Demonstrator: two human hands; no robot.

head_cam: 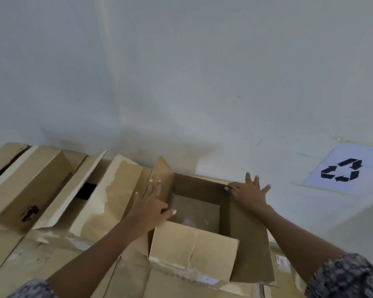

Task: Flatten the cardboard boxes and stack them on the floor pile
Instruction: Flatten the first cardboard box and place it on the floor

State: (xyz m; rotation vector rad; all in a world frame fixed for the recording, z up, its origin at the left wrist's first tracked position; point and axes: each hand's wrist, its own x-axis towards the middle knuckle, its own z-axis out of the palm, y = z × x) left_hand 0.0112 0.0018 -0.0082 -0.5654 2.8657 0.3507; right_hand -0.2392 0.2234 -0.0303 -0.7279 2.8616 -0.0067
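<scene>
An open brown cardboard box stands in front of me with its flaps spread and its dark inside showing. My left hand lies flat on the left flap, fingers apart, thumb at the opening's edge. My right hand presses on the far right corner of the box, fingers spread wide. Neither hand grips anything. The box stands on flattened cardboard sheets that cover the floor below it.
Several other brown boxes lean in a row against the pale wall at the left, one with a dark slot. A white paper with a black recycling sign is taped to the wall at the right.
</scene>
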